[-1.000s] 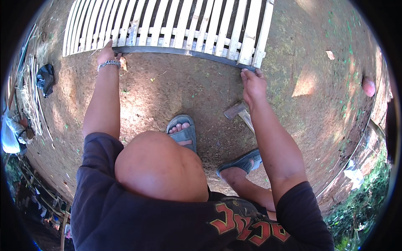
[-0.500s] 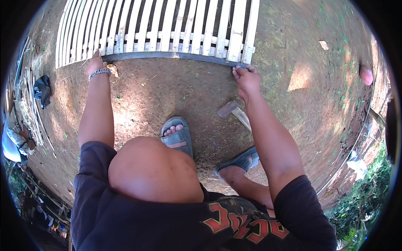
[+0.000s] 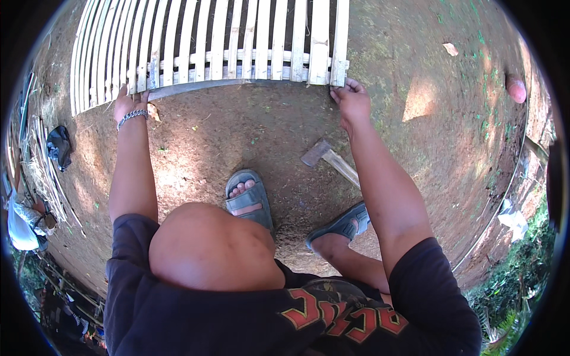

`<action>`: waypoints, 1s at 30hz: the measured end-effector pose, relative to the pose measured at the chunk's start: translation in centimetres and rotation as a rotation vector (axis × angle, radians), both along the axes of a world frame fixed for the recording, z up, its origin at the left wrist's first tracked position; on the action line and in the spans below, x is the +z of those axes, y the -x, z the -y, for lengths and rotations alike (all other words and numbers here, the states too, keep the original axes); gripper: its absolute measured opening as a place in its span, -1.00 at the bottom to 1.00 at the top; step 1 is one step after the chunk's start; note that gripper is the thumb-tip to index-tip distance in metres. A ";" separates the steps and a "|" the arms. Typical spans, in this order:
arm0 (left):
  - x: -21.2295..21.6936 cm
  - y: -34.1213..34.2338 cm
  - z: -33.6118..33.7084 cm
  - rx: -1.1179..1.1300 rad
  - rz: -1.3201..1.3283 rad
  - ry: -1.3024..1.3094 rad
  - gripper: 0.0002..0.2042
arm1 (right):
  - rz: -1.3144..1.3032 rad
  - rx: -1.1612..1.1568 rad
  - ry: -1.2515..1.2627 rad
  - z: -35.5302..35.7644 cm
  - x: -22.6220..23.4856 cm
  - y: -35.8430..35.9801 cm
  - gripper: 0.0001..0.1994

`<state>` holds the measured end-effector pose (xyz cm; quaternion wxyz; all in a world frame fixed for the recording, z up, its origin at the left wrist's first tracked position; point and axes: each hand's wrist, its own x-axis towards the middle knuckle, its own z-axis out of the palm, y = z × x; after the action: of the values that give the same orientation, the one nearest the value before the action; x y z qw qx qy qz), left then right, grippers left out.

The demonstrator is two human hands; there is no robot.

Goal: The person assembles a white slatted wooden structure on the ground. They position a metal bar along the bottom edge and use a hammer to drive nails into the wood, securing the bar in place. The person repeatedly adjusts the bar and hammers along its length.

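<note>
A person in a black shirt with red lettering bends over bare packed earth, feet in grey sandals (image 3: 249, 200), gripping a panel of pale bamboo slats (image 3: 214, 53) by its near edge. A hammer (image 3: 330, 159) lies on the dirt just right of the sandalled left foot, below the right forearm and apart from both hands, not in use. The left hand (image 3: 129, 102), a metal bracelet at its wrist, has its fingers curled over the panel's near rail toward the left end. The right hand (image 3: 351, 99) pinches the near right corner, fingers closed around the end of the last slat. The panel lies flat on the ground ahead of the person, reaching from the near rail to the far edge of the frame. The slats look already joined: they sit in a close, even row, bound by cross-strips just beyond the near rail. That suggests assembly is largely done and that what remains is handling or placing the panel. Whether any slat is loose cannot be told. A bundle of cloth (image 3: 58, 145) and loose strips (image 3: 47, 178) lie at far left.
</note>
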<state>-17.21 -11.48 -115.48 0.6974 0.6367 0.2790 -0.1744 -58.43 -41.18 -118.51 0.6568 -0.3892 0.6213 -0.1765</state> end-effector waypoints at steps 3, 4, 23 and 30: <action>-0.6 -0.6 -0.7 0.006 0.001 0.021 -0.53 | 0.040 0.011 0.025 0.4 -0.3 0.2 -0.66; -0.3 -0.3 -0.4 0.014 -0.001 0.016 -0.53 | 0.071 0.004 0.042 0.7 -0.4 0.5 -0.65; 2.6 1.8 3.1 -0.117 -0.017 -0.354 -0.48 | -0.384 0.511 0.479 1.4 1.8 4.8 -0.55; 2.9 4.1 11.0 -0.509 0.791 -0.585 -0.43 | -0.515 0.971 0.813 -8.7 8.4 14.7 -0.44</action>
<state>-21.35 -22.46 -112.54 0.4791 0.8681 -0.1301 -0.0001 -73.12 -32.52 -110.14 0.2944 -0.8692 0.3969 0.0170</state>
